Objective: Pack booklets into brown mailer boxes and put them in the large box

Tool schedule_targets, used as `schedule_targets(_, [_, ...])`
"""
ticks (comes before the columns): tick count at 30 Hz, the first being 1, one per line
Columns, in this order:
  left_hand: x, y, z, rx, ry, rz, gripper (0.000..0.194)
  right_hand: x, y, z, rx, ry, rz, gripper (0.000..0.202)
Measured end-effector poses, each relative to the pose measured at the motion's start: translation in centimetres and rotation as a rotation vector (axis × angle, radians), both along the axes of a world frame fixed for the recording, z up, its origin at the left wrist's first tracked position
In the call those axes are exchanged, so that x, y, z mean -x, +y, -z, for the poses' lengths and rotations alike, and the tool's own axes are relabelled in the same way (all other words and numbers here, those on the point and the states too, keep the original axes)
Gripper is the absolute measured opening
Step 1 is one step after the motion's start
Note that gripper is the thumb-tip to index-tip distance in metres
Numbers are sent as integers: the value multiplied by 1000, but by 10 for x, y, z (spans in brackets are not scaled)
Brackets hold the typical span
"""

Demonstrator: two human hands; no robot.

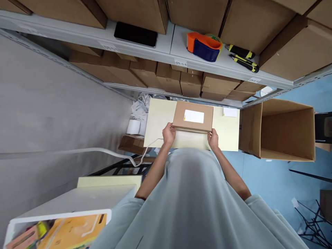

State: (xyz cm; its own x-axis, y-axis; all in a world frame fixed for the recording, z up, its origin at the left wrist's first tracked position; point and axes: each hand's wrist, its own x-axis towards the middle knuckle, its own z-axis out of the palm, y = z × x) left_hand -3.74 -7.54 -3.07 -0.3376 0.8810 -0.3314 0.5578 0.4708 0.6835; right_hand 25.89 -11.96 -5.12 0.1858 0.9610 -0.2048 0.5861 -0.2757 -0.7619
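A flat brown cardboard box (178,114) lies at the middle of the cream table (160,110), its near edge slightly raised from the surface. On its top sits a white label (194,116) with a small yellow mark. My left hand (169,133) grips the near left corner, fingers closed at the edge. At the near right corner my right hand (213,139) pinches the box in the same way. A white slip (230,112) rests on the table to the right of the box.
Above the table, a grey shelf (160,45) holds cartons, a black phone (135,34), an orange and blue tape dispenser (204,46) and yellow-black utility knives (243,58). A large open carton (286,129) stands right. White paper (140,110) is heaped left, near a cable (103,150).
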Motion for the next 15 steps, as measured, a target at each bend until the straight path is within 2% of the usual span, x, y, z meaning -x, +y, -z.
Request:
schedule_targets(4, [14, 1, 5, 65, 18, -31, 14, 3, -11, 6, 112, -76, -163, 31])
schedule_targets(6, [27, 3, 1, 41, -17, -40, 14, -8, -3, -2, 127, -197, -301, 33])
schedule_targets(8, [40, 12, -4, -41, -36, -40, 24, -27, 21, -19, 38, -334, -384, 32])
schedule_targets(10, [46, 29, -12, -130, -52, -86, 32, -48, 64, -50, -145, -442, -381, 31])
schedule_targets(12, [41, 55, -29, -282, -21, -88, 37, -62, 122, -94, -373, -512, -362, 32])
schedule_targets(15, [12, 105, -75, -524, -40, -13, 37, -55, 218, -169, -681, -563, -385, 36])
